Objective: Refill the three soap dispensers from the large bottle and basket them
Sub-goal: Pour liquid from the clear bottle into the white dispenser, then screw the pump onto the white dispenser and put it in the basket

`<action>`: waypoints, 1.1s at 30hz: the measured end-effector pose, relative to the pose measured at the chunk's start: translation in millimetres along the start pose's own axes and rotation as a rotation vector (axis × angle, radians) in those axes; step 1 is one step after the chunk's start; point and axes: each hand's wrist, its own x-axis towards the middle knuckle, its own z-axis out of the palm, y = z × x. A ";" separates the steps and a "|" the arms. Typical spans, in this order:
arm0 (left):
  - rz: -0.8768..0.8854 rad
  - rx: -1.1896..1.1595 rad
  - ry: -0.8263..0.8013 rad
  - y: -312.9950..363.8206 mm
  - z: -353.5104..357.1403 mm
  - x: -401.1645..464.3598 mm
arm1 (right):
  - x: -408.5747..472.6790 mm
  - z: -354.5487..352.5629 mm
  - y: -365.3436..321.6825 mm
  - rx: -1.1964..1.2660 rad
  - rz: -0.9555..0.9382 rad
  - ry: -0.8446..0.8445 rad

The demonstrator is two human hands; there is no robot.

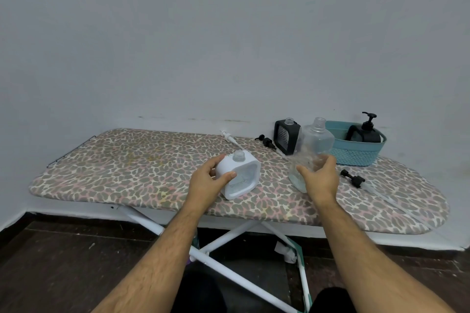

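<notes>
My left hand (209, 178) grips a white square soap dispenser (239, 177) with an open neck, standing tilted on the ironing board (127, 162). My right hand (321, 177) holds the large clear bottle (314, 145) by its lower part, uncapped and leaning to the right. A black dispenser (285, 137) without its pump stands behind the bottle. Another black dispenser (365, 130) with its pump fitted sits inside the teal basket (356, 155) at the back right.
Loose pumps lie on the board: a white pump (230, 138) at the back, a black pump (266, 142) beside the black dispenser, and a black cap with a long tube (354, 178) on the right. A wall stands behind; the board's white legs cross below.
</notes>
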 end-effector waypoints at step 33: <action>-0.029 -0.021 0.060 -18.4 -10.9 16.9 | -50.0 45.9 -57.2 -0.003 -0.442 -0.121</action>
